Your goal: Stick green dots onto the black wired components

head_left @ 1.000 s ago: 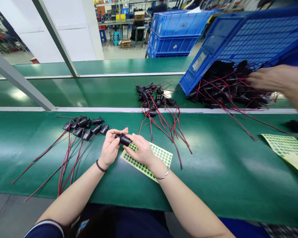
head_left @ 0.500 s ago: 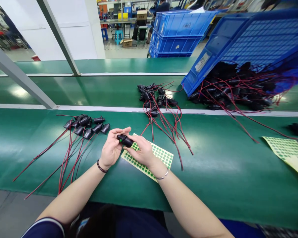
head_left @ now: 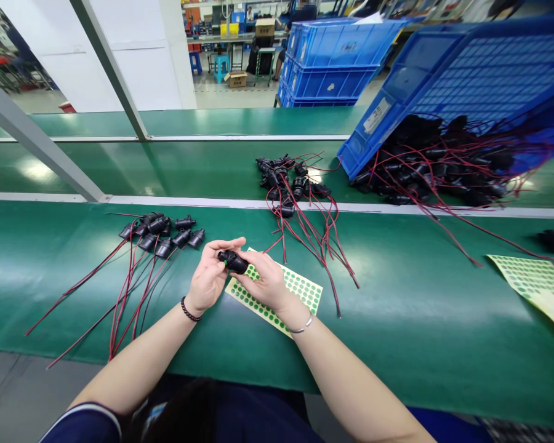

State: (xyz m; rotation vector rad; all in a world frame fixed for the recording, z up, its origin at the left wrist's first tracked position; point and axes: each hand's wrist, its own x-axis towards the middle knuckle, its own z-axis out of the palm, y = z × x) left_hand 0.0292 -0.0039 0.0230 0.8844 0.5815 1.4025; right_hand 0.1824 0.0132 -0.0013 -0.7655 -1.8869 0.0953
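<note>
On the green table [head_left: 397,320], both hands hold one black connector.

From the left: finished connectors [head_left: 164,232] lie in a row; the left hand [head_left: 207,277] and right hand [head_left: 265,283] stay clamped on the black connector [head_left: 233,262] above the sticker sheet [head_left: 281,295]. Since half a second ago little has shifted. A tipped blue crate [head_left: 466,74] spills wired parts at right.

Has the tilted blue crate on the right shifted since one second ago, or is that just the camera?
Cannot tell. The tilted blue crate keeps its lower corner at the same spot against the white belt divider; the small offset matches the whole scene's shift.
</note>
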